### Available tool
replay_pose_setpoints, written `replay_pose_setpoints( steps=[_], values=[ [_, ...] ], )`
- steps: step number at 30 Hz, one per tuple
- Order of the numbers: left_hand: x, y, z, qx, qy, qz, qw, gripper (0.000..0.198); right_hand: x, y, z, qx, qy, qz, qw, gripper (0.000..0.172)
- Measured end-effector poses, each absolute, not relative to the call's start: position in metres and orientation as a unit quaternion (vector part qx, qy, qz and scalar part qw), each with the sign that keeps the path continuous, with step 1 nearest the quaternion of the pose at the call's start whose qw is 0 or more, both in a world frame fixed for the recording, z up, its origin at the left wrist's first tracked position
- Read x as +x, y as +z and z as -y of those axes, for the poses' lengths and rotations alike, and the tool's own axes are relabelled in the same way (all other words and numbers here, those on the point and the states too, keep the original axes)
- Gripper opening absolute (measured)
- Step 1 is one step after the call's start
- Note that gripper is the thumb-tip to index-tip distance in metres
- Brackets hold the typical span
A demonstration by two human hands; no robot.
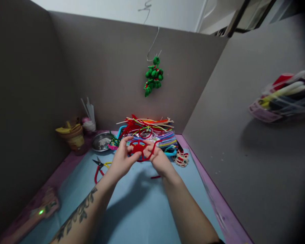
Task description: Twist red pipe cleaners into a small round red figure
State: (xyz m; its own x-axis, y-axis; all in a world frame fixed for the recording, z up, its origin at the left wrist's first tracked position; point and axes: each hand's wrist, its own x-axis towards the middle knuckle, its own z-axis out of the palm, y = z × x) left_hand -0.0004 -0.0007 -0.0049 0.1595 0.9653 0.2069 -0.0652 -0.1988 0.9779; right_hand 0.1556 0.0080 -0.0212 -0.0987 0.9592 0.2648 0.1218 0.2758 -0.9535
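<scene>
Between my two hands is a red pipe-cleaner wheel (138,149), a ring with spokes and a dense centre, raised above the table. My left hand (124,156) is closed on its left side, with thumb and fingers pinching the rim. On the right side, my right hand (156,157) grips it too, and a loose red end curls up past those fingers. A short red piece (156,177) lies on the blue mat (142,210) under my right wrist. Scissors (99,166) with red and yellow handles lie beside my left forearm.
Behind my hands, a blue basket (170,153) holds many coloured pipe cleaners (148,125). A metal dish (101,142), a pot (75,137) and a glue gun (44,210) stand or lie left. A red-and-white figure (181,158) sits right. A green ornament (154,77) hangs from the back panel.
</scene>
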Motion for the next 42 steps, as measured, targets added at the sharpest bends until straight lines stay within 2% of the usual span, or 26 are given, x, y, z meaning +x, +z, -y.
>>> replay_pose_setpoints(
  steps=[3,7,12,15,19,26,30,36,42],
  values=[
    [-0.003,-0.005,-0.003,0.536,0.539,-0.385,0.523,0.059,0.159,-0.02,-0.007,-0.441,0.394,0.636,0.496,0.014],
    [-0.005,-0.006,-0.006,0.469,0.568,-0.383,0.557,0.061,0.158,-0.015,0.001,-0.42,0.249,0.699,0.522,0.025],
    [-0.004,-0.006,-0.005,0.44,0.583,-0.384,0.565,0.061,0.148,-0.014,0.007,-0.39,0.073,0.758,0.518,0.014],
    [-0.001,-0.004,-0.003,0.448,0.574,-0.391,0.563,0.06,0.145,-0.016,0.007,-0.403,0.032,0.743,0.533,0.003],
    [-0.001,-0.002,0.0,0.483,0.554,-0.387,0.557,0.059,0.148,-0.013,0.007,-0.437,0.076,0.695,0.566,0.009],
    [0.0,0.004,0.006,0.568,0.508,-0.4,0.51,0.062,0.149,-0.01,0.001,-0.444,0.301,0.589,0.604,0.019],
    [-0.001,0.005,0.006,0.577,0.485,-0.404,0.518,0.06,0.148,-0.021,-0.006,-0.443,0.366,0.554,0.602,0.025],
    [-0.005,0.002,-0.001,0.525,0.503,-0.381,0.572,0.06,0.151,-0.021,-0.008,-0.443,0.354,0.589,0.576,0.021],
    [-0.006,0.002,-0.003,0.49,0.535,-0.379,0.575,0.067,0.148,-0.01,0.001,-0.467,0.248,0.631,0.568,0.007]
  ],
)
